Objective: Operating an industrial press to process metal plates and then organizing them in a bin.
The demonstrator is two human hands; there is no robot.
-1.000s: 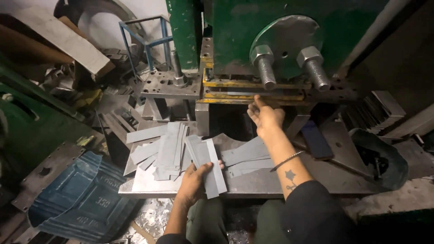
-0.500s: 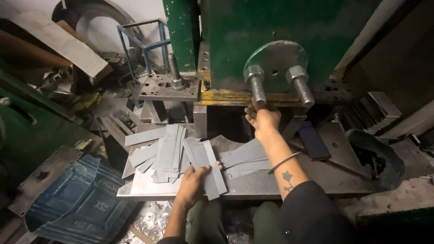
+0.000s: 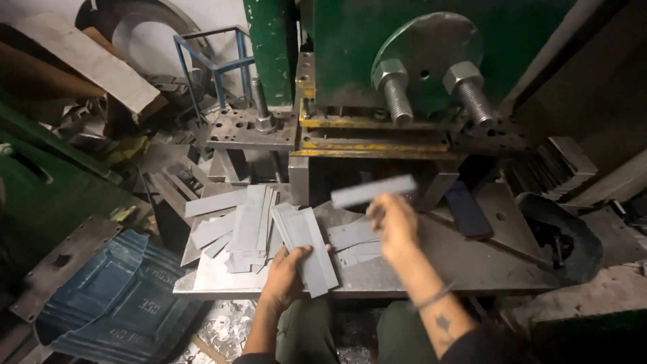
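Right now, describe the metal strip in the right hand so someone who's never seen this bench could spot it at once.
Start at the big green press with two large bolts on its front. Just below its yellow-edged die, above the steel table, the right hand holds one flat grey strip. Unlike the other strips, which lie in piles on the table, this one is lifted in the air and blurred.

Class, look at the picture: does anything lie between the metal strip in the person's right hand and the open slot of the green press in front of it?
Nothing visible does. The right hand holds the metal strip, blurred, in open air just before the press slot. The loose strips lie lower, on the steel table, beside the left hand.
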